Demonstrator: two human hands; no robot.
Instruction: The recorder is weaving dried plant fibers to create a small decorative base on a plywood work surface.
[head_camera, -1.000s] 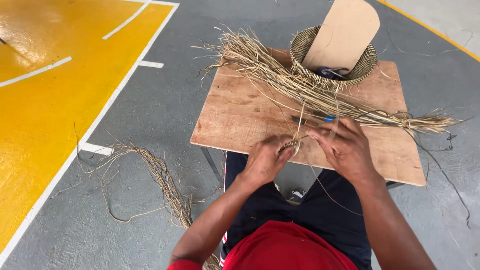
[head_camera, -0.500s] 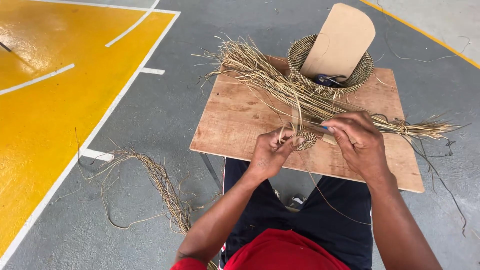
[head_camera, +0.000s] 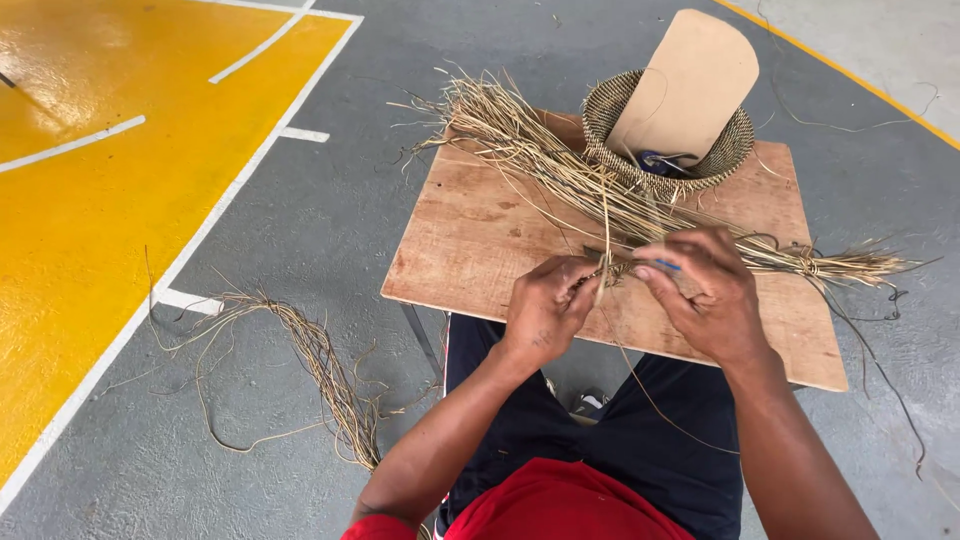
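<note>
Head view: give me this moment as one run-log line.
left hand: pinching small woven piece | right hand: on same piece, blue tool at fingers | straw bundle on wooden board | woven basket behind

Small coiled piece of woven straw (head_camera: 612, 272), tan, pinched between both hands above near edge of wooden board (head_camera: 470, 240). Loose strand (head_camera: 604, 235) rising upright from coil. Blue tool tip (head_camera: 668, 265) just beside, at right fingers.

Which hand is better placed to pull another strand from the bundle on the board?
Probably the right hand: it lies against the dry grass bundle, with the tied end just beyond. The left hand pinches the small woven piece.
</note>
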